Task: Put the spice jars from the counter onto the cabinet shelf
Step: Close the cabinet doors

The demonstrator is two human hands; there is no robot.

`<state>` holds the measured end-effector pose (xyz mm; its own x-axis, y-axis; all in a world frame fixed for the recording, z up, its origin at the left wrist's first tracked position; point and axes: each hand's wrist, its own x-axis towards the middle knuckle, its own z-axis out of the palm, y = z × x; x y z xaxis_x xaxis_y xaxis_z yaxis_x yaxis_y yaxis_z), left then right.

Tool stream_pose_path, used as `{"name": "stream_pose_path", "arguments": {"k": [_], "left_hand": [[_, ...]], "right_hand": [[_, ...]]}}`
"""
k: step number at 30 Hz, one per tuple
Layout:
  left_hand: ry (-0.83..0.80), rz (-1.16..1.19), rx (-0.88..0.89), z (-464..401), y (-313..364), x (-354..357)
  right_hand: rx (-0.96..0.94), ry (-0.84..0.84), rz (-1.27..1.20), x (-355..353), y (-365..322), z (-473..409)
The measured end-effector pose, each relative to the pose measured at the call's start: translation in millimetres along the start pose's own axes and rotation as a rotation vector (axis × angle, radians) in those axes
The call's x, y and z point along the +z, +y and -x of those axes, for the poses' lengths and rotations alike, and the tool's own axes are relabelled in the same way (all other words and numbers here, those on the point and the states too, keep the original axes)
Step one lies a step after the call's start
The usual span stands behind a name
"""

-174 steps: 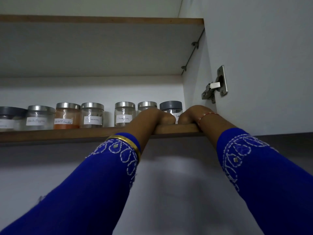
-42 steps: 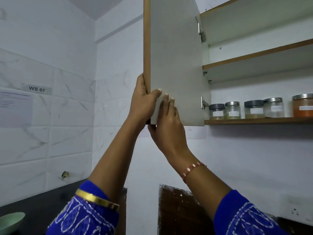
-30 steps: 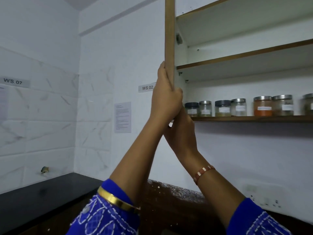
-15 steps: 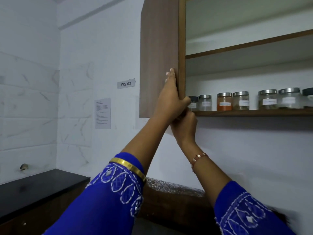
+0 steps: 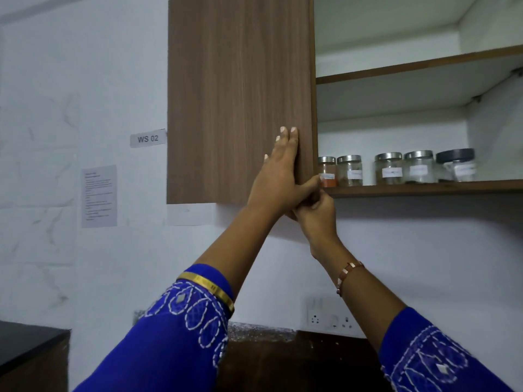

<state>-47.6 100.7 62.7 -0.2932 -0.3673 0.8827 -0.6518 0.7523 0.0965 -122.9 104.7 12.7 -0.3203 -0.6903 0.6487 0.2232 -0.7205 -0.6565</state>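
Observation:
Several glass spice jars with white labels stand in a row on the lower cabinet shelf [image 5: 424, 188]: one with orange powder [image 5: 327, 171] at the left, clear ones [image 5: 388, 168] in the middle, a dark-lidded jar [image 5: 455, 164] at the right. The brown cabinet door [image 5: 232, 94] covers the cabinet's left half. My left hand [image 5: 280, 176] lies flat on the door's front near its right edge, thumb hooked around that edge. My right hand [image 5: 318, 219] grips the door's lower right corner from below. Neither hand holds a jar.
An upper shelf [image 5: 410, 65] holds nothing I can see. A "WS 02" label [image 5: 148, 138] and a paper notice [image 5: 99, 196] hang on the white tiled wall. A wall socket [image 5: 329, 318] sits below the cabinet. A black counter corner [image 5: 25, 340] shows at lower left.
The left cabinet door has swung from open towards the cabinet front; its brown face now fills more of the view and hides the leftmost jars. Both hands stayed on its edge.

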Motion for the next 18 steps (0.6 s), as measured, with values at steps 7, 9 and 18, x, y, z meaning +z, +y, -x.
{"name": "stream_pose_path", "arguments": {"k": [7, 9, 18], "left_hand": [[-0.101, -0.156, 0.152, -21.9, -31.5, 30.2], [-0.108, -0.153, 0.161, -28.0, -35.9, 40.6], [-0.134, -0.191, 0.165, -51.9, -49.5, 88.2]], "right_hand": [[-0.429, 0.242, 0.555, -29.9, 34.4, -29.0], [-0.498, 0.280, 0.662, -35.8, 44.0, -36.7], [-0.509, 0.350, 0.933, -61.4, 65.6, -73.0]]}}
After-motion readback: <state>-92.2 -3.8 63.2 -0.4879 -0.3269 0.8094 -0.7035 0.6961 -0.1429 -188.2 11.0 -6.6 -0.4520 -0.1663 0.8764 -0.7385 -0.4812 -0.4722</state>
